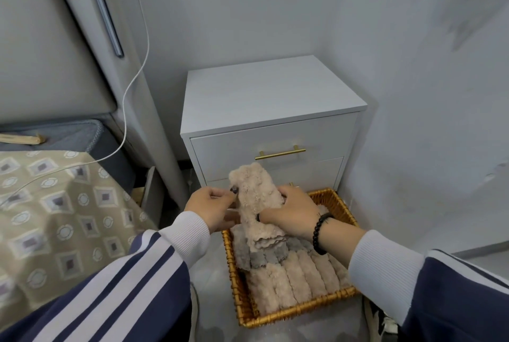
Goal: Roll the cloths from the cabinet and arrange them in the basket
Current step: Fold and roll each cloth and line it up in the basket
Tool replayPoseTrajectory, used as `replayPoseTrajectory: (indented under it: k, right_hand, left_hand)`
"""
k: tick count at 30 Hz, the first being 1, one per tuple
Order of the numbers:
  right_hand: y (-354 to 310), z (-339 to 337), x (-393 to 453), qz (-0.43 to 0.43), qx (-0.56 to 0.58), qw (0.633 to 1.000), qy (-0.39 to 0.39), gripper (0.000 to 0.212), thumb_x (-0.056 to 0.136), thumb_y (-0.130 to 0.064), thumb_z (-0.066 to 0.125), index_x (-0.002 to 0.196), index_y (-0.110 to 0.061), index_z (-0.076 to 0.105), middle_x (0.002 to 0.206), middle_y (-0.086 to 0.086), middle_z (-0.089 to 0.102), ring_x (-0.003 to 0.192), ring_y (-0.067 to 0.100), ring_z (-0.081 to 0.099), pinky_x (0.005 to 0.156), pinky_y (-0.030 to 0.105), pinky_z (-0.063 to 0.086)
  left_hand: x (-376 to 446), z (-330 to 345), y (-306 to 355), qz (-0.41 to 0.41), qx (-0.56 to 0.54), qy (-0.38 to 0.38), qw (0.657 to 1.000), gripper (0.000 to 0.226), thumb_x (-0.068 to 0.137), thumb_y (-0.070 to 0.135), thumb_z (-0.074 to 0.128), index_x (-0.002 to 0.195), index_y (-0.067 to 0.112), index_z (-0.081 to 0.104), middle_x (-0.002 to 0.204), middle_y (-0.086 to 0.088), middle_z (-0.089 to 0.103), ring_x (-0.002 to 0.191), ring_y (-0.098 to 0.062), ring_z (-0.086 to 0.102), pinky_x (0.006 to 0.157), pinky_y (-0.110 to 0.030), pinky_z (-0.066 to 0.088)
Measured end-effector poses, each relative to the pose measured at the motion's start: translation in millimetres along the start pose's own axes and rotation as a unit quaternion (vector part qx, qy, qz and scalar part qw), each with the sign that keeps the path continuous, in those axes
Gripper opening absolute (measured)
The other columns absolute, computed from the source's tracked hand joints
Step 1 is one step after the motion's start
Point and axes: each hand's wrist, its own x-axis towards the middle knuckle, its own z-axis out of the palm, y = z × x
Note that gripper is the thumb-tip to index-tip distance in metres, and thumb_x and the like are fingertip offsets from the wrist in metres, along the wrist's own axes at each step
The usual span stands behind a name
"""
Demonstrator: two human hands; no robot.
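A beige fluffy cloth (257,195) stands up above the wicker basket (278,315), its lower end draped over the pile inside. My left hand (210,208) pinches its left edge. My right hand (293,213), with a black bead bracelet at the wrist, grips the cloth's right side, fingers curled round it. In the basket lie several beige rolled cloths (297,278) in a row at the front and a grey cloth (261,257) behind them. The white cabinet (264,99) with two drawers and a gold handle (279,153) stands right behind the basket.
A bed with a patterned beige cover (55,204) lies at the left. A white cable (135,77) hangs from a wall socket down onto it. Grey walls close in behind and to the right of the cabinet. A shoe (382,322) shows at the lower right.
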Motion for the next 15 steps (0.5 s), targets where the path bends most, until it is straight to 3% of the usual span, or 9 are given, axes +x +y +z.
replayPoseTrajectory:
  k: [2,4,8,12,15]
  right_hand:
    - [10,3,1,-0.011,-0.081,0.996,0.044,0.02,0.077,-0.027,0.071,0.092,-0.02,0.059,0.082,-0.01,0.061,0.074,0.006,0.057,0.059,0.02,0.046]
    - [22,9,2,-0.008,-0.115,0.991,0.072,0.032,0.076,-0.034,0.069,0.103,-0.023,0.056,0.091,-0.009,0.061,0.082,0.01,0.057,0.064,0.023,0.047]
    - [45,34,5,-0.027,-0.103,0.992,0.061,0.039,0.076,-0.042,0.064,0.109,-0.028,0.05,0.099,-0.009,0.061,0.089,0.013,0.059,0.074,0.033,0.054]
    - [61,65,2,-0.029,-0.04,0.999,0.011,0.056,0.07,-0.045,0.061,0.12,-0.034,0.042,0.113,-0.008,0.054,0.1,0.012,0.056,0.084,0.037,0.054]
    - [76,86,-2,-0.039,-0.011,0.998,-0.05,0.065,0.072,-0.031,0.062,0.131,-0.036,0.035,0.124,-0.012,0.044,0.113,0.009,0.049,0.098,0.031,0.047]
  left_hand:
    - [0,0,-5,-0.02,0.021,-0.007,1.0,0.011,0.093,0.008,0.06,0.103,0.004,0.058,0.103,-0.016,0.065,0.082,-0.024,0.07,0.065,-0.033,0.059]
    - [-2,4,-7,-0.034,0.023,-0.037,0.998,0.011,0.093,0.011,0.06,0.102,0.007,0.056,0.106,-0.015,0.065,0.086,-0.025,0.07,0.067,-0.033,0.059]
    - [-3,16,-18,-0.054,0.053,-0.114,0.991,0.021,0.092,0.023,0.063,0.108,0.015,0.053,0.113,-0.008,0.06,0.098,-0.026,0.067,0.083,-0.04,0.058]
    - [8,18,-38,-0.035,0.124,-0.094,0.987,0.018,0.089,0.027,0.067,0.093,0.025,0.05,0.111,-0.007,0.06,0.104,-0.025,0.061,0.091,-0.044,0.054]
    - [23,14,-58,-0.019,0.229,-0.064,0.971,0.037,0.093,0.023,0.06,0.126,0.015,0.047,0.12,-0.008,0.06,0.105,-0.025,0.059,0.09,-0.038,0.051]
